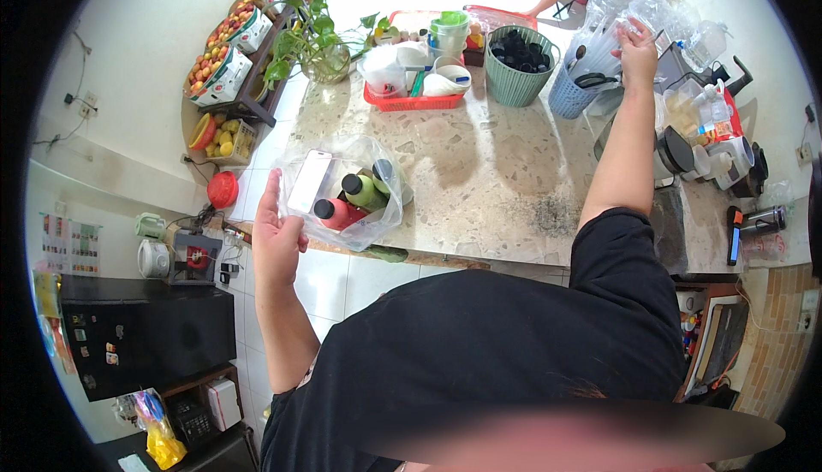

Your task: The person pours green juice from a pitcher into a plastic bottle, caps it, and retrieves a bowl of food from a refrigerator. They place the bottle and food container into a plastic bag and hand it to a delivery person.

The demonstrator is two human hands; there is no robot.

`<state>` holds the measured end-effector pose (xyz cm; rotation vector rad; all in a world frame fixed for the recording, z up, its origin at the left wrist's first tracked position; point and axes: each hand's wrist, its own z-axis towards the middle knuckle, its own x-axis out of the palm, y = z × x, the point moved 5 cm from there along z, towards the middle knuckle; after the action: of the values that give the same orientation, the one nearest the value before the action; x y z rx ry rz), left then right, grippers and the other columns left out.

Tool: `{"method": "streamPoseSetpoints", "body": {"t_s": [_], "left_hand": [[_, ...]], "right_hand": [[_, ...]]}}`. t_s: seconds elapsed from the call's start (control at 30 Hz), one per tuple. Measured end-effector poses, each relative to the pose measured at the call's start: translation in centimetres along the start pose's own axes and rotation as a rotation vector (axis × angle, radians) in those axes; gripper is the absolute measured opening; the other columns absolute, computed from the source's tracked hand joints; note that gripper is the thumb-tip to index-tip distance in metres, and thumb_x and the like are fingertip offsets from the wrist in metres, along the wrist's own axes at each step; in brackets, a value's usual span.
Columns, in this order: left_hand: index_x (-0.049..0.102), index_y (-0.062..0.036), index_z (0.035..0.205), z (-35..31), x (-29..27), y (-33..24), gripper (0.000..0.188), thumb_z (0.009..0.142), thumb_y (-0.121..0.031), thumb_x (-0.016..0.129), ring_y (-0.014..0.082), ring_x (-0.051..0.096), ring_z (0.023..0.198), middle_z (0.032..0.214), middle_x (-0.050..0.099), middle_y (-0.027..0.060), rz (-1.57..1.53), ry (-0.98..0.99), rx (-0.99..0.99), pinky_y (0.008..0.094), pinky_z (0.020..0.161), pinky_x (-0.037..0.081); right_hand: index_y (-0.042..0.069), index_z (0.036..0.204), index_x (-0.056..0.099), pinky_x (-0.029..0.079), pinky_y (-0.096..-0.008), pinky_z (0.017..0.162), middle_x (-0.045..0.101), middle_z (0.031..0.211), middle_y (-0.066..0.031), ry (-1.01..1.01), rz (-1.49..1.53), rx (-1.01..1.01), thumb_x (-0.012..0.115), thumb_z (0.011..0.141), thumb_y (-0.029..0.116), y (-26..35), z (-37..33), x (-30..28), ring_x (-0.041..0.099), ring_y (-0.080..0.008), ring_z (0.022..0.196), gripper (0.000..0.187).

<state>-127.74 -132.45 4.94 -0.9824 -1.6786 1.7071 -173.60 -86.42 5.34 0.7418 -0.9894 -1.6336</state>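
Note:
My left hand (281,228) is at the left edge of a clear plastic bag (385,228), index finger stretched out and thumb apart. Inside the bag stand bottles with black caps, a red one (336,213) and a green one (363,191); another dark-capped bottle is partly covered by plastic. A white-screened phone (310,179) lies at the bag's left side. Far to the right, my right hand (636,53) reaches over a blue woven basket (568,89) of long clear straws in plastic wrap. Its fingers are curled closed among the clear plastic; what they pinch is hidden.
A red basket (415,102) of cups and a green bucket (518,95) of black lids stand along the far side of the stone counter (462,172). Containers (719,164) crowd the right side. A leafy plant (321,40) and fruit boxes (224,74) are at far left.

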Motion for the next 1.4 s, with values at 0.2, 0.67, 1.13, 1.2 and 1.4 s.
{"method": "streamPoseSetpoints", "body": {"t_s": [0.2,0.67,1.13,1.2,1.4], "left_hand": [[0.032,0.0008,0.145,0.1,0.0,0.1,0.073,0.074,0.010,0.044,0.0031,0.043,0.055,0.145,0.042,0.0115,-0.020,0.004,-0.001,0.0180,0.045,0.035],[0.028,-0.0022,0.148,-0.3,-0.6,0.2,0.074,0.078,0.009,0.045,0.0046,0.046,0.055,0.112,0.061,0.0108,0.013,0.009,0.003,0.0197,0.046,0.038],[0.034,-0.0019,0.146,-0.6,-0.5,-0.1,0.075,0.072,0.007,0.045,0.0052,0.045,0.057,0.140,0.045,0.0144,0.018,0.001,-0.019,0.0191,0.047,0.037],[0.032,-0.0033,0.147,-0.6,-0.5,0.0,0.075,0.074,0.007,0.046,0.0049,0.046,0.056,0.123,0.052,0.0114,0.029,0.025,-0.021,0.0193,0.047,0.038],[0.029,-0.0066,0.149,-1.0,-1.3,0.2,0.072,0.081,0.004,0.051,0.0042,0.049,0.058,0.109,0.061,0.0094,0.208,0.068,-0.039,0.0205,0.050,0.041]], "right_hand": [[0.004,0.113,0.064,0.053,-0.0252,0.050,0.067,0.103,-0.0101,-0.099,-0.183,0.046,0.065,0.090,0.012,1.0,0.9,-0.5,0.066,-0.0142,0.078,0.025],[0.006,0.112,0.066,0.055,-0.0277,0.052,0.071,0.091,-0.0087,-0.068,-0.375,-0.043,0.064,0.089,0.016,5.5,2.6,-0.1,0.068,-0.0151,0.069,0.025],[0.004,0.116,0.050,0.048,-0.0229,0.057,0.070,0.109,-0.0087,0.228,-0.327,-0.025,0.052,0.098,0.020,12.0,2.8,-4.0,0.067,-0.0147,0.089,0.024],[0.004,0.116,0.048,0.046,-0.0207,0.056,0.069,0.109,-0.0131,0.262,-0.273,-0.021,0.052,0.099,0.023,11.3,1.6,-3.0,0.065,-0.0158,0.084,0.025],[0.009,0.110,0.050,0.038,-0.0201,0.049,0.067,0.111,-0.0191,0.379,0.268,-0.034,0.056,0.098,0.023,13.9,-4.5,1.2,0.065,-0.0168,0.079,0.020]]}}
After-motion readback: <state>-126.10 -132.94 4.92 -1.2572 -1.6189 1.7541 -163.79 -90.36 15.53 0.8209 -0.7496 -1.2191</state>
